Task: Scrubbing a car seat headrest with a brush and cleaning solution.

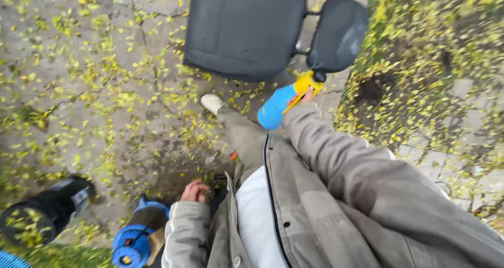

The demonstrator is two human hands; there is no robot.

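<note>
Right hand (303,95) grips blue spray bottle (277,106) beside car seat (244,29).

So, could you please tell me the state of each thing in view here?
Spray bottle: blue with yellow trigger head, held in right hand, aimed at the headrest.
Car seat: lying on the pavement.
Headrest: attached on its posts.
Left hand: down beside the blue vacuum.
Black canister: lying on its side.

A grey-beige jacket (336,194) hangs open over a white shirt (257,220), with khaki trousers (244,136) and a pale shoe (211,103).
</note>
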